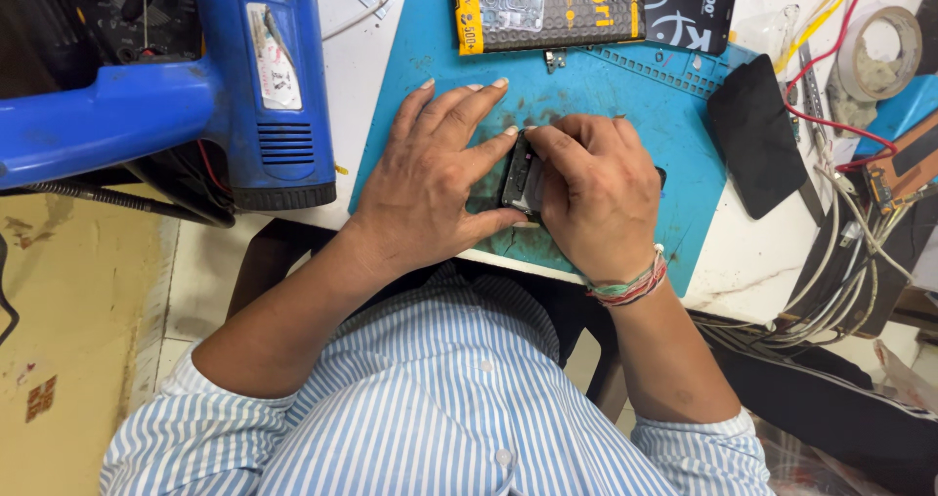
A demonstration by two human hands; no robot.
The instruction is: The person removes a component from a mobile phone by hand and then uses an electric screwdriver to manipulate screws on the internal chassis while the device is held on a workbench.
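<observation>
Over the blue mat (606, 86) on your desk (752, 252), your left hand (430, 178) and right hand (596, 198) have fingers clamped on what looks like a small dark phone part (521, 175).

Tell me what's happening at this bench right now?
A person in a striped shirt presses both hands onto a small dark phone-like device lying on a blue work mat. The left hand lies flat beside it, thumb and forefinger bracketing its edge; the right hand covers its other side with fingertips on its top corner. A blue heat gun rests to the left, untouched; packaged boxes sit at the mat's far edge.
</observation>
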